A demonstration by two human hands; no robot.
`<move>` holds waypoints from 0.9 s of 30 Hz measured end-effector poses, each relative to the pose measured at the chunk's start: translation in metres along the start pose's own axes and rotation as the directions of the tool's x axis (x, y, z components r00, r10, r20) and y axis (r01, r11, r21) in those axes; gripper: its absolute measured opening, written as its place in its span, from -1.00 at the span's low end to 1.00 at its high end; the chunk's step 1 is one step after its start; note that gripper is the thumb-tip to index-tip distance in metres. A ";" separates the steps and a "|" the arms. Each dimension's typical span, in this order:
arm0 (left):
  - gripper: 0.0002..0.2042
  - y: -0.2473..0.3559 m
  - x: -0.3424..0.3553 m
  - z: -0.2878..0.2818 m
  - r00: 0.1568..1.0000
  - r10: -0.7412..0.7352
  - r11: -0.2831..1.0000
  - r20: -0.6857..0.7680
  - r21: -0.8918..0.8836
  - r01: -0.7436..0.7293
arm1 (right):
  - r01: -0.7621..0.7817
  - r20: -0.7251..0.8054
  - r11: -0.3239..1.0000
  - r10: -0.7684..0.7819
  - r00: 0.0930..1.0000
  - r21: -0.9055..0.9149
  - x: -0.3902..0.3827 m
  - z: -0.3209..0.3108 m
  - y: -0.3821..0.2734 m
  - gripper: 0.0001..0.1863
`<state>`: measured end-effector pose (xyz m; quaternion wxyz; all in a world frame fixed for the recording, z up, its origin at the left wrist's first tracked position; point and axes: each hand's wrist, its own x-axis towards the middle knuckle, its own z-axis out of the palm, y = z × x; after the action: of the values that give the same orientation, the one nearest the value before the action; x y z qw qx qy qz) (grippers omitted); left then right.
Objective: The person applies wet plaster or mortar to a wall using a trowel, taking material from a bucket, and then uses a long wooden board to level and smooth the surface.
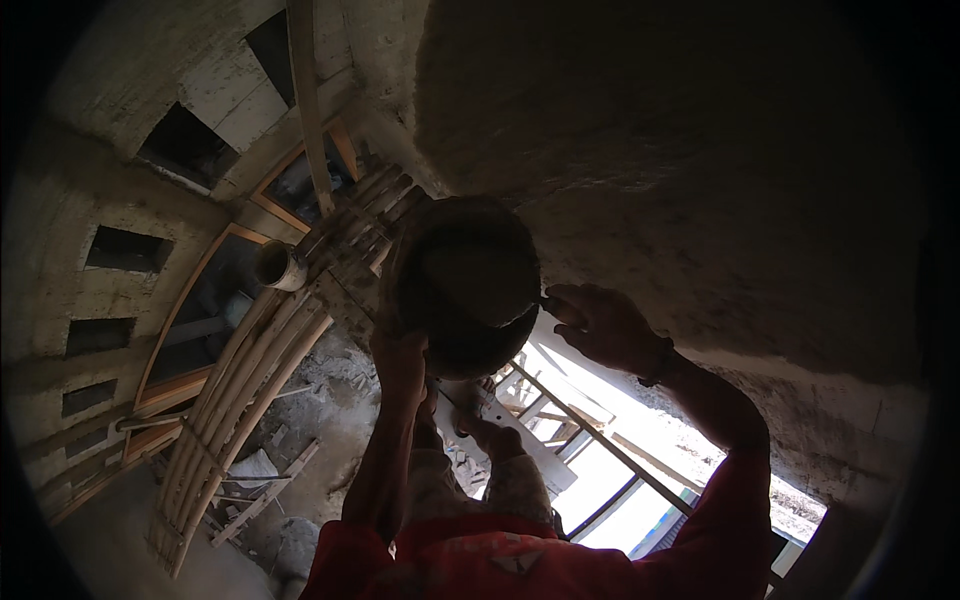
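A dark round bowl or pan (465, 250), with a shadowed mass inside, is raised in front of my body. My left hand (400, 365) grips its lower left rim. At the bowl's right edge, my right hand (605, 330) closes on a short tool handle (555, 305); the rest of that tool is hard to make out against the dark bowl. A large rough plastered surface (660, 180) spreads beside the bowl to the upper right and is mostly in shadow.
A cylindrical bucket (280, 268) rests on planks and poles (245, 390) at left, beside wood-framed openings (200, 320) in the wall. Below are my feet on a board, a rubble-strewn floor (300, 420) and a bright opening crossed by rails (615, 460).
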<state>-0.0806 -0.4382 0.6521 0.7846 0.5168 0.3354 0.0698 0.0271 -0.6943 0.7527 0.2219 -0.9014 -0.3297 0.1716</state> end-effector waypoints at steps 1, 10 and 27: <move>-0.52 0.004 0.001 -0.004 0.999 0.009 0.999 -0.031 -0.038 -0.010 | -0.025 0.033 0.999 0.025 0.999 0.020 0.005 -0.014 -0.013 -0.57; -0.37 0.005 0.010 -0.042 0.988 0.025 0.998 -0.152 0.056 -0.017 | -0.186 0.179 0.868 0.114 0.977 0.461 0.012 -0.074 -0.018 -0.58; -0.29 0.010 -0.009 -0.001 0.998 -0.022 0.993 0.064 0.120 0.014 | 0.113 -0.058 0.844 -0.168 0.984 -0.524 0.002 -0.006 0.008 -0.65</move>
<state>-0.0851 -0.4371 0.6643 0.7635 0.5617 0.3176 0.0256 0.0361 -0.7003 0.7532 -0.0006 -0.9087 -0.4172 0.0134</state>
